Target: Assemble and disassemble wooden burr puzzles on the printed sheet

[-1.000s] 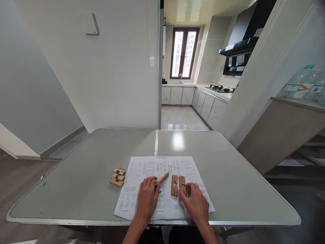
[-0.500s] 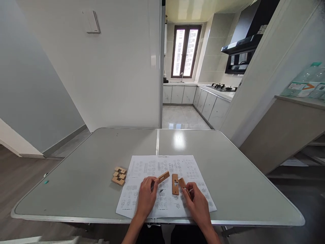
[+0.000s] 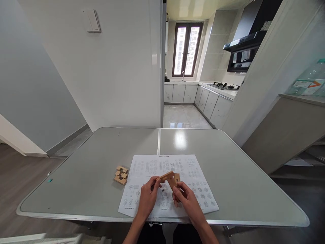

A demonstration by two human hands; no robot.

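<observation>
Over the paper [image 3: 147, 166], both hands [image 3: 148, 196] [image 3: 188, 201] slant inward.

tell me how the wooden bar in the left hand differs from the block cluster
The wooden bar is long and slim; the block cluster is several short pieces packed together. The left hand holds the bar over the printed sheet; the cluster rests on the table beside the sheet. Both look wooden.
</observation>
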